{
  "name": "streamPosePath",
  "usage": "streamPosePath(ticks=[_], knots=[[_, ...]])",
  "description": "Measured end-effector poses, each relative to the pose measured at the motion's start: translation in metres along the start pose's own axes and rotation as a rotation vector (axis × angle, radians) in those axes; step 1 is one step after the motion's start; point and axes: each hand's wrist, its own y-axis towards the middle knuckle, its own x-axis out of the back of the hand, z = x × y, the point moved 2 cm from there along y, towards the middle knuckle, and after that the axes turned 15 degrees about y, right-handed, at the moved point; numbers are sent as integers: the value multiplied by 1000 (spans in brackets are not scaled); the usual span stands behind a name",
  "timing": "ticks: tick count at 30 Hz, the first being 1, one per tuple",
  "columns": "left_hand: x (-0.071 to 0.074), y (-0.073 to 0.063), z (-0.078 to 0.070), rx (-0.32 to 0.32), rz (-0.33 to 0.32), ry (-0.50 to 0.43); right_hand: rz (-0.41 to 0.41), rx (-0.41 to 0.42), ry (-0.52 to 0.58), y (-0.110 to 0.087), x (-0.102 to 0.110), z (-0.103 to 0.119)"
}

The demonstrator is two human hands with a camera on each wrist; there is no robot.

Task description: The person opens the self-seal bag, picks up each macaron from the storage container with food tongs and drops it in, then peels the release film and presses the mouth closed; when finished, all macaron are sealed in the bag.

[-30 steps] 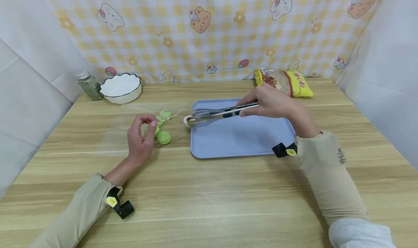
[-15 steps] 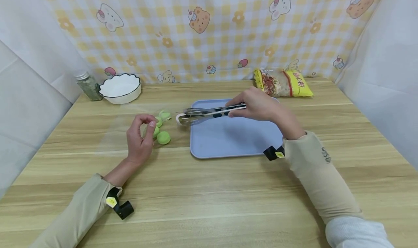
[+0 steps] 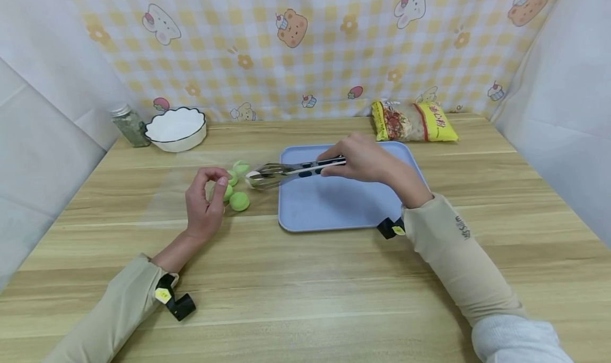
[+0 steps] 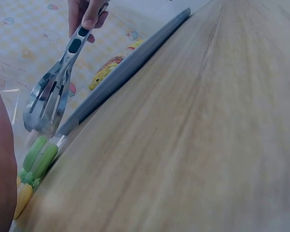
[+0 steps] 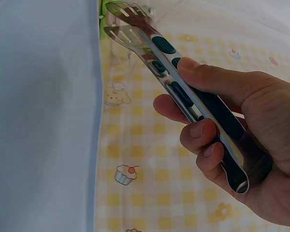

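Note:
My left hand [image 3: 205, 201] pinches the edge of a clear plastic bag [image 3: 167, 204] between thumb and fingers. Several green macarons [image 3: 239, 201] lie in and around the bag, beside that hand. In the left wrist view a yellow macaron [image 4: 23, 198] shows below a green macaron [image 4: 41, 157]. My right hand [image 3: 360, 158] grips metal tongs [image 5: 169, 82] with dark pads, thumb on one arm and fingers curled round the other. Between the tongs' slotted heads is a pale macaron [image 3: 253, 179], at the bag's mouth. The bag's exact edges are hard to see.
A blue tray [image 3: 343, 204] lies under the right hand and tongs. Behind stand a white scalloped bowl [image 3: 176, 127] and a spice jar [image 3: 130, 127] at left. A yellow food packet [image 3: 415, 121] lies at the back right, before a checked curtain [image 3: 324, 50].
My right hand has moved left across the tray, carrying the tongs and pale macaron from the tray's left edge to the bag's mouth. The left hand has stayed in place.

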Motion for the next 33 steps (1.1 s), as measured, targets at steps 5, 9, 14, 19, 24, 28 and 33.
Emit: streamPosePath(ticks=[5, 9, 14, 19, 24, 28, 33], knots=[[0, 0, -1, -6, -9, -10, 5, 32, -15, 2, -5, 1], [0, 0, 0, -3, -8, -16, 4, 62, -6, 4, -10, 3], [-2, -2, 6, -7, -11, -14, 1, 69, -16, 6, -14, 4], [-6, -7, 27, -14, -6, -21, 5, 48, -31, 7, -19, 4], [-8, -10, 38, -15, 5, -20, 1, 58, -36, 8, -23, 2], [-6, -10, 38, -15, -1, -12, 2, 73, -26, 10, -26, 2], [-7, -10, 38, -12, -4, -12, -1, 73, -24, 9, -27, 2]])
